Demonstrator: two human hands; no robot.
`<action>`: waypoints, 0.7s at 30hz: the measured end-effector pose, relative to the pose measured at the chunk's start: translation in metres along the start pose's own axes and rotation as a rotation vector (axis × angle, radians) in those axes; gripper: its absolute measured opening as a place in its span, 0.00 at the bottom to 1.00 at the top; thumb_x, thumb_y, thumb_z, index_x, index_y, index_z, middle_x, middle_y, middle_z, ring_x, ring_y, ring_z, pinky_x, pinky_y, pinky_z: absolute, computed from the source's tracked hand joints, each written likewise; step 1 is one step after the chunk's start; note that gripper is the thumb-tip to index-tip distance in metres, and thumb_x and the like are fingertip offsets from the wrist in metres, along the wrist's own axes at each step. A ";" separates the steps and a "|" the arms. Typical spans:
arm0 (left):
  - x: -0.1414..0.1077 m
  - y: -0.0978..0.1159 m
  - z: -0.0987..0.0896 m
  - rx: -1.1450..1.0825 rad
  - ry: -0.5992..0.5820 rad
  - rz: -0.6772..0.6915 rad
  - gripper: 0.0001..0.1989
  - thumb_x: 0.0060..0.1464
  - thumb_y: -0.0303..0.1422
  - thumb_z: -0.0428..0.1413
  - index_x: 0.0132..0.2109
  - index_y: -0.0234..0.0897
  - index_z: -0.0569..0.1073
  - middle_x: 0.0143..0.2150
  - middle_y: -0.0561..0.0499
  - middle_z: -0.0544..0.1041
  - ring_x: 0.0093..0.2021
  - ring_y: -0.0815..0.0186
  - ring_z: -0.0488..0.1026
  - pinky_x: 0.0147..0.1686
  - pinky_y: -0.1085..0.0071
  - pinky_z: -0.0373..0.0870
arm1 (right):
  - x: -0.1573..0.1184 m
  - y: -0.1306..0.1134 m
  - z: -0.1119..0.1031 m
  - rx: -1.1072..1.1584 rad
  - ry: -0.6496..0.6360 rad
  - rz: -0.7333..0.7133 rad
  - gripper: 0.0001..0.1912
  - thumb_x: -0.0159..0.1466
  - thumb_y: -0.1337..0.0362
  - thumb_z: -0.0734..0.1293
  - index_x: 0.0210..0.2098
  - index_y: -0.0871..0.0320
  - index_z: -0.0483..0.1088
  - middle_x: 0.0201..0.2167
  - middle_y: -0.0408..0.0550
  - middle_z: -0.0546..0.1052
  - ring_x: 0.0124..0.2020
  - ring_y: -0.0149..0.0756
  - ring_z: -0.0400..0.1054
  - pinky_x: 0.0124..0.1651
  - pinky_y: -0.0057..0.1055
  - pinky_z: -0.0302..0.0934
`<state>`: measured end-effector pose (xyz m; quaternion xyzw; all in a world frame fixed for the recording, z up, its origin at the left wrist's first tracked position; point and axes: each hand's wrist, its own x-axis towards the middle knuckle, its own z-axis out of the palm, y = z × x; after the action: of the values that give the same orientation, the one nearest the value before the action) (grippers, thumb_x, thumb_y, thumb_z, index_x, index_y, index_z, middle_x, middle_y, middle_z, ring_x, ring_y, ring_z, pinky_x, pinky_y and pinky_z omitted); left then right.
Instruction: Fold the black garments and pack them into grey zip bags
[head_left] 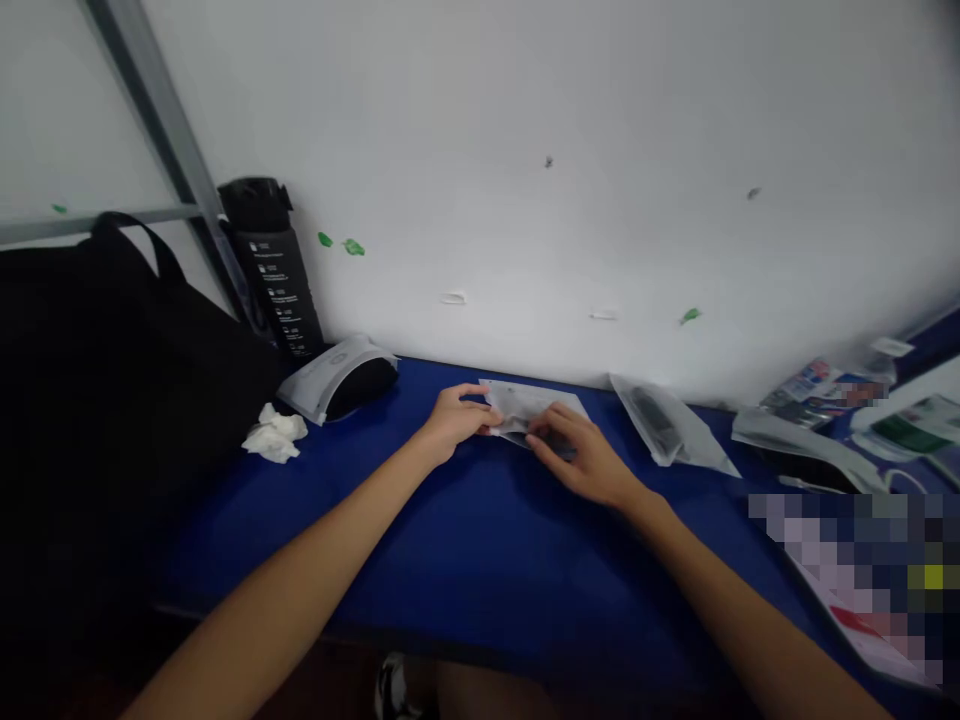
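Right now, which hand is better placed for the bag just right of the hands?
Right hand, likely: it's nearer that bag; the left hand is farther, at the left of the handled bag.

Blue tabletop [450, 560] with pouches [527, 396], perhaps tissue [275, 434]

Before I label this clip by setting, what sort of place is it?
Probably a personal desk, perhaps in a dormitory: there's a blue tabletop, a dark bottle and a grey metal frame.
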<state>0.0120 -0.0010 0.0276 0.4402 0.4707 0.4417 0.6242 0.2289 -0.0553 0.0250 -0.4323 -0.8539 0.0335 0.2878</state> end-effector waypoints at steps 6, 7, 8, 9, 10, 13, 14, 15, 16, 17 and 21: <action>-0.003 0.004 -0.006 0.191 -0.079 0.015 0.24 0.53 0.18 0.67 0.57 0.28 0.75 0.27 0.54 0.78 0.19 0.73 0.71 0.25 0.74 0.72 | -0.001 -0.004 0.016 -0.049 -0.096 -0.003 0.07 0.72 0.57 0.67 0.39 0.53 0.70 0.37 0.46 0.77 0.39 0.41 0.71 0.47 0.41 0.64; -0.003 0.005 -0.008 0.247 -0.096 0.022 0.23 0.55 0.20 0.66 0.57 0.28 0.74 0.25 0.55 0.77 0.19 0.72 0.71 0.24 0.75 0.71 | -0.001 -0.004 0.016 -0.040 -0.076 0.015 0.07 0.71 0.58 0.68 0.39 0.53 0.69 0.36 0.46 0.77 0.38 0.41 0.72 0.46 0.40 0.64; -0.003 0.005 -0.009 0.304 -0.104 0.033 0.21 0.56 0.21 0.66 0.56 0.28 0.73 0.23 0.56 0.76 0.19 0.71 0.71 0.22 0.75 0.69 | -0.001 -0.004 0.016 -0.033 -0.051 0.028 0.07 0.69 0.58 0.69 0.40 0.53 0.69 0.35 0.45 0.77 0.37 0.40 0.72 0.45 0.40 0.65; -0.002 0.005 -0.010 0.357 -0.106 0.047 0.20 0.57 0.23 0.65 0.55 0.29 0.73 0.22 0.58 0.74 0.18 0.71 0.71 0.21 0.76 0.68 | 0.000 -0.005 0.017 -0.026 -0.024 0.031 0.08 0.68 0.57 0.71 0.42 0.53 0.70 0.35 0.45 0.77 0.36 0.40 0.72 0.44 0.39 0.65; -0.002 0.004 -0.011 0.396 -0.108 0.056 0.18 0.58 0.24 0.65 0.54 0.30 0.72 0.21 0.59 0.73 0.17 0.71 0.70 0.20 0.76 0.66 | 0.000 -0.006 0.017 -0.022 0.001 0.024 0.10 0.68 0.57 0.71 0.45 0.53 0.70 0.36 0.45 0.78 0.36 0.40 0.72 0.43 0.39 0.66; -0.002 -0.001 -0.008 0.439 -0.137 0.068 0.12 0.61 0.25 0.61 0.50 0.34 0.69 0.20 0.61 0.71 0.16 0.72 0.67 0.19 0.78 0.62 | 0.001 -0.010 0.021 -0.030 0.073 -0.065 0.08 0.71 0.60 0.69 0.49 0.52 0.73 0.36 0.45 0.79 0.35 0.39 0.73 0.43 0.38 0.65; -0.002 -0.003 -0.006 0.435 -0.152 0.067 0.11 0.63 0.25 0.60 0.50 0.35 0.68 0.20 0.61 0.71 0.16 0.73 0.67 0.18 0.78 0.61 | 0.002 -0.012 0.024 -0.043 0.097 -0.106 0.06 0.72 0.61 0.68 0.48 0.52 0.74 0.36 0.45 0.79 0.35 0.38 0.73 0.43 0.38 0.64; -0.003 -0.005 -0.003 0.424 -0.166 0.065 0.11 0.63 0.26 0.59 0.50 0.36 0.67 0.21 0.62 0.70 0.16 0.73 0.66 0.18 0.79 0.60 | 0.003 -0.013 0.026 -0.058 0.121 -0.148 0.04 0.73 0.63 0.67 0.46 0.52 0.75 0.35 0.45 0.80 0.34 0.37 0.73 0.43 0.38 0.64; -0.005 -0.007 0.000 0.408 -0.173 0.062 0.11 0.64 0.26 0.59 0.50 0.37 0.66 0.21 0.62 0.70 0.17 0.74 0.65 0.18 0.79 0.59 | 0.003 -0.014 0.028 -0.073 0.148 -0.185 0.04 0.73 0.64 0.67 0.44 0.52 0.75 0.35 0.45 0.80 0.33 0.36 0.73 0.42 0.37 0.63; -0.006 -0.008 0.002 0.386 -0.178 0.060 0.11 0.64 0.26 0.59 0.49 0.38 0.65 0.21 0.63 0.70 0.17 0.74 0.65 0.19 0.79 0.58 | 0.004 -0.014 0.030 -0.085 0.173 -0.216 0.05 0.73 0.66 0.66 0.43 0.53 0.76 0.35 0.45 0.81 0.33 0.35 0.73 0.42 0.37 0.62; -0.011 -0.011 0.008 0.279 -0.172 0.078 0.16 0.62 0.28 0.63 0.49 0.39 0.63 0.23 0.64 0.69 0.19 0.76 0.63 0.21 0.80 0.58 | 0.005 -0.015 0.031 -0.165 0.222 -0.277 0.08 0.74 0.66 0.64 0.40 0.54 0.76 0.32 0.45 0.81 0.30 0.34 0.72 0.42 0.36 0.61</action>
<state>0.0198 -0.0148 0.0205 0.5766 0.4550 0.3565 0.5775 0.1993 -0.0550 0.0061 -0.3338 -0.8681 -0.1243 0.3458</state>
